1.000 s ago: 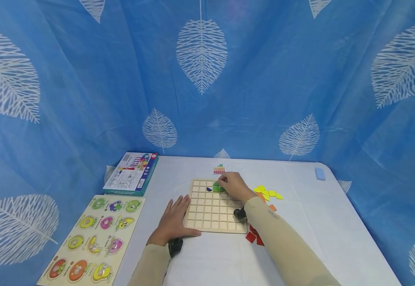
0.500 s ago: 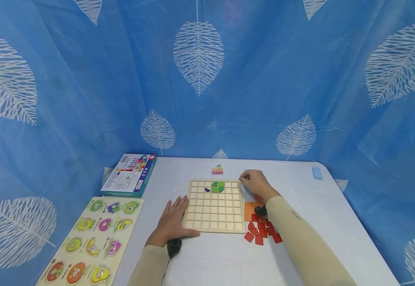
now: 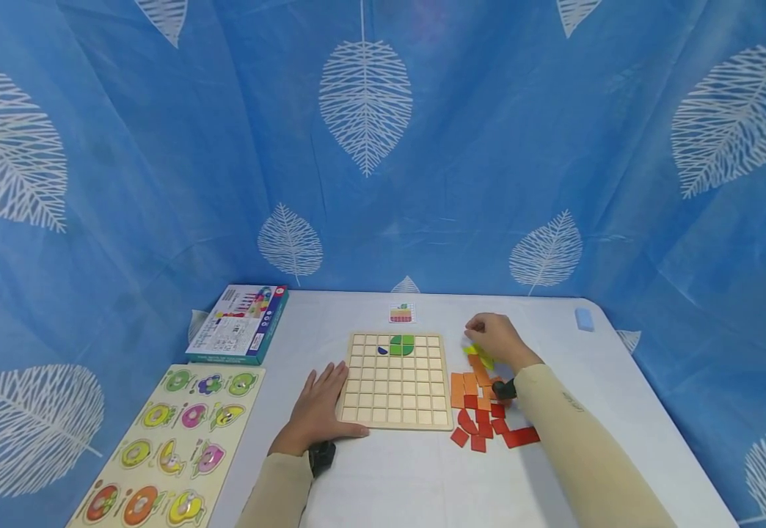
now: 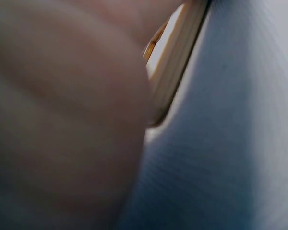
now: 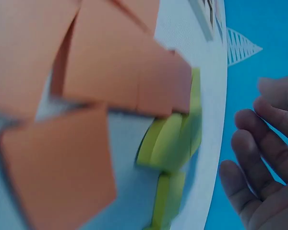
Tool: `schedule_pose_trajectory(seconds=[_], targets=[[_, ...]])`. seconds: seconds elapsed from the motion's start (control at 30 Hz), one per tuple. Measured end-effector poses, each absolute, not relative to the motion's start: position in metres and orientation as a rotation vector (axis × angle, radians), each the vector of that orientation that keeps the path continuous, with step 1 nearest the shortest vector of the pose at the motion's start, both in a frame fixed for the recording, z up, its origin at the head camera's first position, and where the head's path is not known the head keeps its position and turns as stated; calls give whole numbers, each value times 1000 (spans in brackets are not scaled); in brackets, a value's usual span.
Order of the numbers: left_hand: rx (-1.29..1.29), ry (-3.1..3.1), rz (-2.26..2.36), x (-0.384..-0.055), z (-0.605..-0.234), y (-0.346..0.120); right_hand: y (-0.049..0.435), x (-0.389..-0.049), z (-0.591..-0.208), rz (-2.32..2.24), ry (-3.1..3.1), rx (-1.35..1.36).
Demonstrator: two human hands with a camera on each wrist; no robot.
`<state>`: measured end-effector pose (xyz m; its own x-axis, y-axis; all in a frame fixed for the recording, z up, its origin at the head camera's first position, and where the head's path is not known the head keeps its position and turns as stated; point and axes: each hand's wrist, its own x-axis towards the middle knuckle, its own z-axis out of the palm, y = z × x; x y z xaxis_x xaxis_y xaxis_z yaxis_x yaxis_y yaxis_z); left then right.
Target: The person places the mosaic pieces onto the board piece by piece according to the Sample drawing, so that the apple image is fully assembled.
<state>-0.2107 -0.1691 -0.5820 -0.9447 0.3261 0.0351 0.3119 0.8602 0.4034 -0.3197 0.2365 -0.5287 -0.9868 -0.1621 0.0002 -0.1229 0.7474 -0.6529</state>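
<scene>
On the table lies a square wooden grid board (image 3: 392, 396). Green tiles (image 3: 401, 345) form a rounded shape in its upper cells, with a small dark blue tile (image 3: 383, 350) beside them. My left hand (image 3: 320, 407) rests flat, fingers spread, against the board's left edge; in the left wrist view this hand (image 4: 62, 115) blurs over most of the frame, next to the board's edge (image 4: 177, 52). My right hand (image 3: 498, 341) hovers by the yellow tiles (image 3: 486, 361). In the right wrist view its fingers (image 5: 249, 139) are loosely bent, with nothing seen between them.
Orange tiles (image 3: 470, 383) and red tiles (image 3: 483, 427) lie loose right of the board. A small picture card (image 3: 402, 313) sits behind it. At left are a box (image 3: 238, 326) and a fruit puzzle board (image 3: 185, 433). A light blue block (image 3: 584, 320) lies far right.
My right hand has left the green tiles on the board and moved right, to the yellow tiles. The green shape now shows uncovered. My left hand stays put.
</scene>
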Motion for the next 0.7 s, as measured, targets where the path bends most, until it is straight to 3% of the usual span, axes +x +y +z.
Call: schedule_pose_trajectory(seconds=[0.7], targets=[[513,3002,626,-211,-586,-168,237,-313,-536,-863,2805,-313]])
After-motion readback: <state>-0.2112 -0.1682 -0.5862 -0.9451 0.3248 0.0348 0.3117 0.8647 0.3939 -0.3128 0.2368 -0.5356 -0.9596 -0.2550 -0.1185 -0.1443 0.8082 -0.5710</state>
